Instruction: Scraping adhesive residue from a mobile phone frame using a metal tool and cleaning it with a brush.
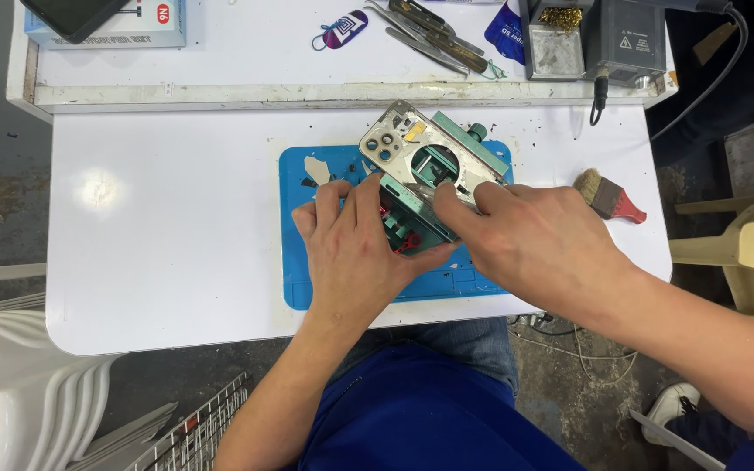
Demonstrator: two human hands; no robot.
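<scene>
- Head view: left hand (355, 253) laid flat, fingers spread, on green clamp fixture (412, 222) atop blue mat (303, 288) on white counter (159, 227).
- Right hand (530, 240) pinching lower edge of silver phone frame (416, 148) seated in fixture, tilted, camera holes upper left.
- Brush (608, 196) just right of mat; tweezers (425, 35) on rear shelf.

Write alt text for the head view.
Two bare hands, left hand and right hand, press on a phone back frame clamped in a green fixture on a blue mat. A brush lies right of it on the white table.
</scene>
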